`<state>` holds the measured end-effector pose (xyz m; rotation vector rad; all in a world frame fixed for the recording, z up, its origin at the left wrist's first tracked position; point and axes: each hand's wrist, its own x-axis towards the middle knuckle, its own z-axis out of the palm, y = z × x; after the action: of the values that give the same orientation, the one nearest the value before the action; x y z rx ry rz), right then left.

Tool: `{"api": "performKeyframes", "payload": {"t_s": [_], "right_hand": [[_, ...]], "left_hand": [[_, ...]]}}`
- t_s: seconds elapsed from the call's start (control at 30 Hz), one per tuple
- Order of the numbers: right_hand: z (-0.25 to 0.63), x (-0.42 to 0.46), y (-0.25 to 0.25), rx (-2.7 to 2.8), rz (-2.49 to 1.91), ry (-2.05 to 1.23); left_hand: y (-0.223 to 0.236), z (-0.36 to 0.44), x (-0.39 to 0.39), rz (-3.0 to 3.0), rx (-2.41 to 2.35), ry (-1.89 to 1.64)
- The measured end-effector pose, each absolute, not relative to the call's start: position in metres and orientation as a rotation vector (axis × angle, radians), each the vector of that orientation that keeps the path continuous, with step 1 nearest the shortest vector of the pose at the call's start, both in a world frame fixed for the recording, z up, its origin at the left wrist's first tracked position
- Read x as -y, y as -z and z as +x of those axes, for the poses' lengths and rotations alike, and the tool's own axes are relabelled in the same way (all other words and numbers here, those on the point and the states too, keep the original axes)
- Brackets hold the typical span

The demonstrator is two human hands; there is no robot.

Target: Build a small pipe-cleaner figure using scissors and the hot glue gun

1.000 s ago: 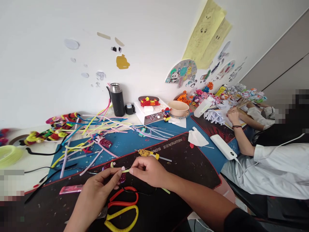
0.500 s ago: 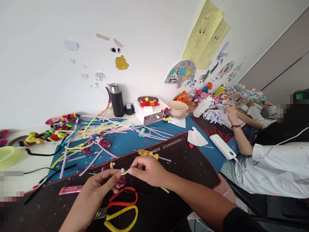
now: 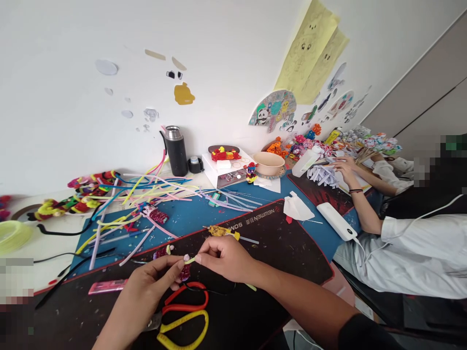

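Note:
Between the thumb and fingers of my left hand (image 3: 149,287) is a small dark-red pipe-cleaner piece (image 3: 185,275) with a pale pink tip. A yellow-green pipe cleaner (image 3: 191,261) lies across it just below that tip. My right hand (image 3: 228,260) pinches the end of this strip, and its tail shows under the right wrist. Scissors (image 3: 204,328) with one red and one yellow handle lie under the hands, their blades partly hidden by my left wrist. Behind my right hand rests a yellow glue gun (image 3: 219,232) with a translucent stick.
Loose pipe cleaners (image 3: 146,182) spread over the back left, near a black thermos (image 3: 175,151). A pink cutter (image 3: 107,287) lies on the dark mat. A beige bowl (image 3: 269,164) stands behind. To the right are a white power bank (image 3: 336,221) and a co-worker's hand (image 3: 345,170).
Both my hands have shifted very slightly to the right, still pinching the piece and the strip. The co-worker's hand at the right has moved a little left over the paper strips.

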<state>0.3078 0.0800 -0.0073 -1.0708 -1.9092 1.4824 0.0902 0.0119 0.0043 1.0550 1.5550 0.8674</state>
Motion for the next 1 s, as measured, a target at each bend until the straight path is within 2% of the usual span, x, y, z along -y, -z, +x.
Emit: {"api": "performKeyframes", "payload": {"t_s": [0.47, 0.7, 1.0], "right_hand": [[0.306, -0.082, 0.007, 1.785, -1.040, -1.657], [0.305, -0.082, 0.004, 1.684, -0.911, -1.903], [0.307, -0.083, 0.012, 1.645, -0.931, -1.970]], "left_hand": [[0.003, 0.091, -0.008, 0.965, -1.379, -0.980], [0.000, 0.091, -0.005, 0.843, -1.233, -0.950], [-0.004, 0.096, -0.009, 0.961, -1.344, -0.903]]}}
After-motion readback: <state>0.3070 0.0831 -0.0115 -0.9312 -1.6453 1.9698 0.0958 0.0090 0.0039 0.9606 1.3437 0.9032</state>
